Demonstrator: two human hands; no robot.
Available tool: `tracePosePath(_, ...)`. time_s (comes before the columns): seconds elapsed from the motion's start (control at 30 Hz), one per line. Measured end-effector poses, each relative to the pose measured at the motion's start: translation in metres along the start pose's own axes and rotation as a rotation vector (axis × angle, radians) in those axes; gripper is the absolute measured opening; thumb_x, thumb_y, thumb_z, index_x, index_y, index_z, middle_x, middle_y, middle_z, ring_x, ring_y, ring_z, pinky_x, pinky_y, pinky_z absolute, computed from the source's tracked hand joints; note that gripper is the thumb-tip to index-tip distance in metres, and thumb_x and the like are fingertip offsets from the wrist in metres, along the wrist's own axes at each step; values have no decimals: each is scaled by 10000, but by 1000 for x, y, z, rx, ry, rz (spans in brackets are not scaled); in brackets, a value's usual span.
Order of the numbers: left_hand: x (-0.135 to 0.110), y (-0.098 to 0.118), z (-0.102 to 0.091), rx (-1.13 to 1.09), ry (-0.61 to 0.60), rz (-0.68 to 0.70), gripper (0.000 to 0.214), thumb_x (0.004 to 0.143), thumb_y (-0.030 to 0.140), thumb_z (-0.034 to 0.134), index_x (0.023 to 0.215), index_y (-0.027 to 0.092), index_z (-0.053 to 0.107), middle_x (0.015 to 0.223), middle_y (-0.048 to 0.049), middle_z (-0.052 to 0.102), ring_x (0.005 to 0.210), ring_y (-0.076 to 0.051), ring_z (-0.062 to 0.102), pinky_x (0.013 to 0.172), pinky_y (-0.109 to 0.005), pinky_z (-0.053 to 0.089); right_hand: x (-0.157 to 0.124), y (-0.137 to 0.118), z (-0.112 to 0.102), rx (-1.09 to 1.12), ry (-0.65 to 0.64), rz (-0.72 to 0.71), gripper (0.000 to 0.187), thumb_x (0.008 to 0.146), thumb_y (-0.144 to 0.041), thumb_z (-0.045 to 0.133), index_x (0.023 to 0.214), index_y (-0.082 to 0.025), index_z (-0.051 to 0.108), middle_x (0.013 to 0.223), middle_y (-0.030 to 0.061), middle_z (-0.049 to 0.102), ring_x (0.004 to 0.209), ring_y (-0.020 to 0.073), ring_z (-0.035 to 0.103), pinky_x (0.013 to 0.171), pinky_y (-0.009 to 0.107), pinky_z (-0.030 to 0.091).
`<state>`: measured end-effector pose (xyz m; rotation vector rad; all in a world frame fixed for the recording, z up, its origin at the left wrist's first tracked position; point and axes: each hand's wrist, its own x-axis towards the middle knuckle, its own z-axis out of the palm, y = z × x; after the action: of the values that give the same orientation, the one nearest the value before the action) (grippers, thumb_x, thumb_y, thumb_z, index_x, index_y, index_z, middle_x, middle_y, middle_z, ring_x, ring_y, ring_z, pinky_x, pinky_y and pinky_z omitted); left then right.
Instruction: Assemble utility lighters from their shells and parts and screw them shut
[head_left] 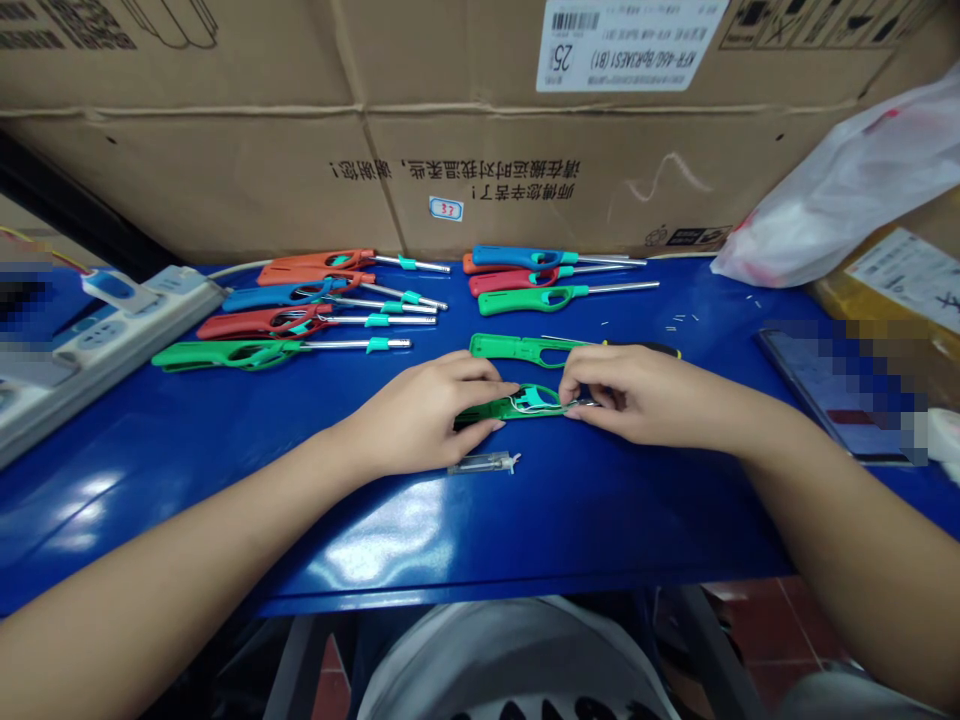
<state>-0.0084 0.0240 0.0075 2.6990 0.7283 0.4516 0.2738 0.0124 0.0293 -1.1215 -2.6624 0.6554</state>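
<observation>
Your left hand and right hand both grip open green lighter half on blue table; clear tube just below.

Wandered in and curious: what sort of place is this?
Probably an assembly bench in a workshop or stockroom: the left hand and right hand hold an opened green lighter on a blue table, coloured lighters lie in rows behind, and shipping cartons stand at the back.

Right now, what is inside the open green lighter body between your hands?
A teal trigger and thin pale wires lie inside the green lighter body. The left hand and right hand cover both its ends.
</observation>
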Motion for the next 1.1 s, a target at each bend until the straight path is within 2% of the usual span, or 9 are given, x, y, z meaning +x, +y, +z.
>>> tracePosePath(0.17,0,0,0,-2,-2,-2,368,972,245,608,1325,165,674,1163,-105,699,1066,-246,639,927,-387,552,-2,-2,-1,1,2,6,108,863,-137,596,913,-203,664,851,15,640,655,130,528,632,263,395)
tracePosePath(0.33,0,1,-1,2,-10,-10,362,973,250,603,1322,182,676,1159,-102,702,1066,-244,640,933,-391,554,-5,-6,-5,28,-57,-28,76,871,-222,644,937,-231,680,962,17,650,715,134,563,652,270,411)
tracePosePath(0.47,0,1,-1,11,-17,-10,365,973,247,603,1324,177,676,1162,-104,701,1065,-247,641,932,-392,556,-5,-7,-6,36,-69,-35,50,864,-232,653,911,-237,670,974,12,645,754,144,570,672,278,423)
tracePosePath(0.67,0,1,-2,16,-20,-5,368,974,243,604,1326,166,676,1159,-106,700,1063,-249,640,934,-398,553,-6,-7,-7,87,-99,-65,236,857,-161,616,1040,-256,732,1100,26,647,850,153,623,762,282,468)
tracePosePath(0.77,0,2,-2,14,-22,-7,362,976,246,601,1323,177,678,1153,-104,703,1059,-245,643,924,-389,553,-6,-7,-10,86,-79,-61,253,857,-140,592,1026,-252,743,1093,40,636,809,149,615,712,278,468)
tracePosePath(0.9,0,2,-2,16,-29,-8,364,978,243,597,1329,189,675,1155,-101,701,1062,-242,641,929,-386,549,-8,-9,-13,110,-117,-77,239,860,-124,575,947,-252,758,1109,49,618,831,154,620,709,279,482)
tracePosePath(1.0,0,2,-2,14,-32,-4,362,979,244,596,1326,187,678,1142,-98,700,1054,-243,639,923,-384,549,-9,-8,-14,115,-97,-78,321,852,-123,579,1090,-272,735,1162,46,628,883,165,631,756,287,498)
tracePosePath(1.1,0,1,-2,12,-32,-6,364,978,241,597,1328,179,678,1144,-95,698,1055,-247,640,914,-383,549,-13,-3,-16,53,-34,-9,392,825,-137,604,1189,-264,674,1180,48,646,909,179,633,755,287,492)
